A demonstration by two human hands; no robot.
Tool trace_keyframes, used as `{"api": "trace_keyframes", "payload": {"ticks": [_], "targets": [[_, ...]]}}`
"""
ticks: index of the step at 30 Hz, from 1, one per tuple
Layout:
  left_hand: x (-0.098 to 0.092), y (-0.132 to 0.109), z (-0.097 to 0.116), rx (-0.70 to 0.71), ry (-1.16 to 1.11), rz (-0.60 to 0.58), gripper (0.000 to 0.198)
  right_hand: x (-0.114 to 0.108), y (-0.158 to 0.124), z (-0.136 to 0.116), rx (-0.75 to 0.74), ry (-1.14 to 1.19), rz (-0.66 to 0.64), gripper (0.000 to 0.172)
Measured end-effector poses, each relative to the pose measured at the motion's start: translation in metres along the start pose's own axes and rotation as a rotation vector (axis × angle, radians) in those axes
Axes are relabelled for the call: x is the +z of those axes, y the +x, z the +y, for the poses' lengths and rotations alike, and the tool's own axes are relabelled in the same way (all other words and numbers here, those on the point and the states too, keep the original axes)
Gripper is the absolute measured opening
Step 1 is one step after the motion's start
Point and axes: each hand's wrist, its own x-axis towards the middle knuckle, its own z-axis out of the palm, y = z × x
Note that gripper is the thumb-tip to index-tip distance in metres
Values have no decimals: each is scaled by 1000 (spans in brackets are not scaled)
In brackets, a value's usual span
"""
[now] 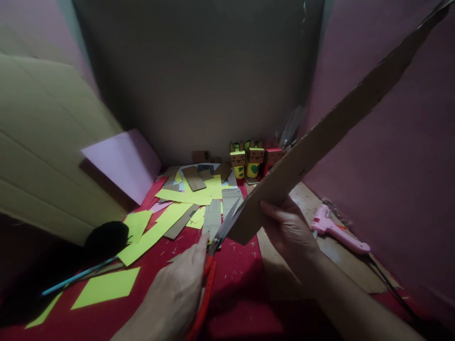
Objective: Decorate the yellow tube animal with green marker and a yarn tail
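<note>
My left hand (174,284) is closed on a pair of scissors (208,279) with red handles, low in the middle of the view. Their blades are apart and meet the near end of a long cardboard strip (313,147). That strip slants up to the top right corner, its near end held between the thumb and fingers of my right hand (289,227). Part of my right fingers is hidden behind the cardboard. Beneath the scissors lies a red cloth (234,279) strewn with small scraps.
Yellow paper pieces (159,232) and cardboard offcuts (194,179) cover the cloth's middle and left. Small box-headed figures (254,161) stand at the back. A pink glue gun (337,232) with a cord lies right, on a cardboard sheet (284,279). A blue stick (78,277) lies left.
</note>
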Motion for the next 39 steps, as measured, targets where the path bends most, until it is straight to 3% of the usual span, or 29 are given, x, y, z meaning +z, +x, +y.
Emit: {"api": "trace_keyframes", "payload": {"ticks": [14,23,26,29,32,36,39], "targets": [[28,-21,-13,-106,-40,-45,59,1,-2,6,33,56,9,51],[11,-11,-10,-58,-70,-55,50,-7,0,16,69,61,-10,53],[15,-16,-11,-95,-71,-8,51,-8,1,12,96,40,-16,48],[18,-21,-13,-114,-72,-41,50,-13,4,2,127,-51,-17,34],[17,-25,-15,-117,-52,-55,50,-20,8,-10,263,-171,-11,29],[14,-23,-17,-28,69,-24,50,-25,10,-19,451,-182,-60,28],[13,-21,-18,34,89,-4,48,-23,9,-19,443,-94,-60,27]]}}
